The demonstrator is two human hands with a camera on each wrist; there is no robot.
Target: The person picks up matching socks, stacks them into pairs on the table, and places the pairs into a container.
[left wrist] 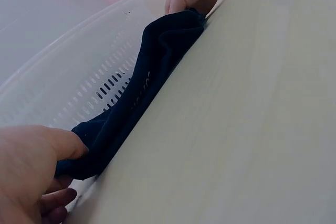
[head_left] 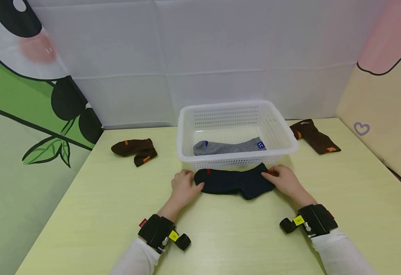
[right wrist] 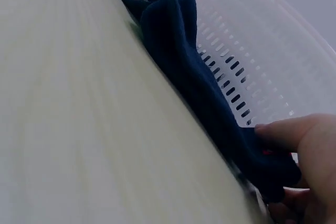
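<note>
A dark navy sock (head_left: 235, 181) with small red marks is stretched sideways between both hands, just in front of a white basket. My left hand (head_left: 184, 188) pinches its left end between thumb and fingers, seen close up in the left wrist view. At the other end, my right hand (head_left: 284, 179) pinches the sock near a red mark. In the right wrist view the thumb (right wrist: 283, 132) presses on top of the navy fabric. Inside the basket lies a grey sock (head_left: 229, 147) with blue marks.
The white perforated basket (head_left: 236, 161) stands at the table's back edge. One brown sock (head_left: 135, 149) with orange marks lies bent to its left, another brown sock (head_left: 319, 139) to its right. A white sheet (head_left: 214, 49) hangs behind the pale table (head_left: 235, 236).
</note>
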